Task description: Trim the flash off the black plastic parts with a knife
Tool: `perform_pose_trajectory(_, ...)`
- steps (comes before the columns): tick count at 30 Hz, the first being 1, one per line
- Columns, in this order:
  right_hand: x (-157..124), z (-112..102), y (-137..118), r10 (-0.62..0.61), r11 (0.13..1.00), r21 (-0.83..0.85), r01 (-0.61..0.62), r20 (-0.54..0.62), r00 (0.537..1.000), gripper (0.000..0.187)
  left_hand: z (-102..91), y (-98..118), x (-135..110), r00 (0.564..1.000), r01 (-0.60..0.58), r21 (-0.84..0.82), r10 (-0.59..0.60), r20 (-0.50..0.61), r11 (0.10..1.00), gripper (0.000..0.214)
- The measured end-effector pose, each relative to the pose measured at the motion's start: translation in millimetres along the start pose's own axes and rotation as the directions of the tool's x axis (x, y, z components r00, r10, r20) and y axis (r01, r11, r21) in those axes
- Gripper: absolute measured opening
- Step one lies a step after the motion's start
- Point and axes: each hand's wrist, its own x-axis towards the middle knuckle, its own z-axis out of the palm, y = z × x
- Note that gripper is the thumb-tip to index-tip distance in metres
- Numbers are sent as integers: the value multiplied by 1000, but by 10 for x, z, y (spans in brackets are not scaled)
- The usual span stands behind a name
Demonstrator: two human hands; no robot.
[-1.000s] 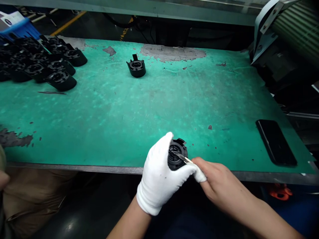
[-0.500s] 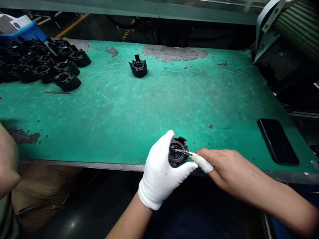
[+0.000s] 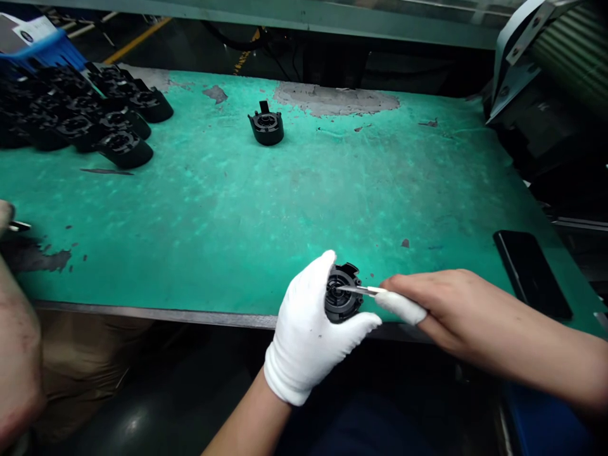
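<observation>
Gloved L hand [image 3: 306, 329]: grip curled round blk part [image 3: 346, 307], nr front edge of table [image 3: 213, 240]; best hold it dead steady. Knife-like tool [image 3: 354, 289] has tip nr part's ctr; go light, steer clear of glove. R hand [image 3: 441, 304]: grip pinching tool.

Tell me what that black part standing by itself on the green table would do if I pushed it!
The lone black part would probably slide rather than roll, since it stands upright. Being squat, it likely wouldn't tip easily. Its narrow raised tab might be the bit most apt to snap.
</observation>
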Motion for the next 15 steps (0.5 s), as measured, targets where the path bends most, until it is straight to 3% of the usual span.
perform_pose_trajectory(5, -6, 26, 112, 32, 999, -2, -33, -152, 988, 35, 5, 13, -5, 999, -41, 6, 41, -32, 999, 93)
perform_pose_trajectory(9, 10, 12, 142, 118, 991, 93, -98, -241, 963, 27, -17, 50, -24, 993, -25, -19, 22, -114, 1000, 56)
perform_pose_trajectory(12, 1, 14, 161, 141, 985, 137, -110, -245, 959, 27, -30, 58, -34, 996, -25, -26, 22, -88, 999, 39)
perform_pose_trajectory(14, -17, 39, 178, 130, 984, 150, -95, -246, 960, 27, -22, 47, -40, 997, -57, -1, 57, -52, 998, 45)
perform_pose_trajectory(15, -29, 55, 186, 126, 984, 154, -89, -252, 959, 27, -13, 39, -45, 996, -71, 15, 71, -51, 997, 59)
